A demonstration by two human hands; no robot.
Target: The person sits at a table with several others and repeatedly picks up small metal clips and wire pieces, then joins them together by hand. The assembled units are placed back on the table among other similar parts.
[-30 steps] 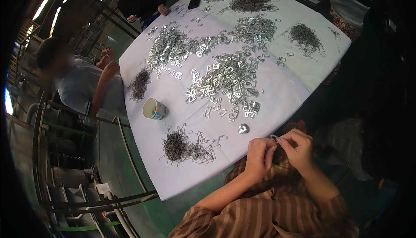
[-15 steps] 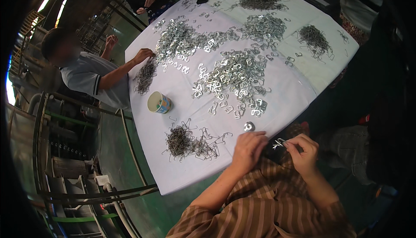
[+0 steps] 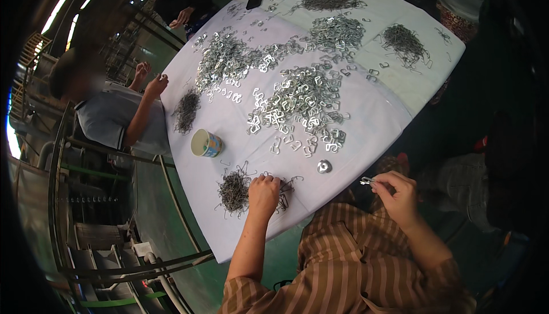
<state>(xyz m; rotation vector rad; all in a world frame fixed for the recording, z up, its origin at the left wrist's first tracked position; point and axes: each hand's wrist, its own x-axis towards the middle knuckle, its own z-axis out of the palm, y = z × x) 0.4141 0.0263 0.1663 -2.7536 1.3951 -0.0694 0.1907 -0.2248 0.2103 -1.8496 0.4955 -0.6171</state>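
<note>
My left hand (image 3: 264,195) rests with bent fingers on the right part of a pile of thin bent wire hooks (image 3: 233,190) near the table's front edge. Its fingertips point down among the wires, and what they grip is hidden. Off the table edge, my right hand (image 3: 400,197) pinches a small shiny metal clip (image 3: 366,181) between thumb and fingers. A round metal piece (image 3: 324,166) with a raised centre lies on the table between the two hands. Beyond it spreads a large heap of flat, bent metal clips (image 3: 309,99).
A paper cup (image 3: 206,143) stands left of the clip heap. More clips (image 3: 223,59) and dark wire piles (image 3: 187,111) cover the white-clothed table (image 3: 246,128). A co-worker (image 3: 123,108) sits at the left; others are at the far side, near a black phone (image 3: 254,0).
My left hand has moved left, from beside the round metal piece onto the wire pile. My right hand still holds the clip. The co-worker's hand at left has lifted off the dark wire pile.
</note>
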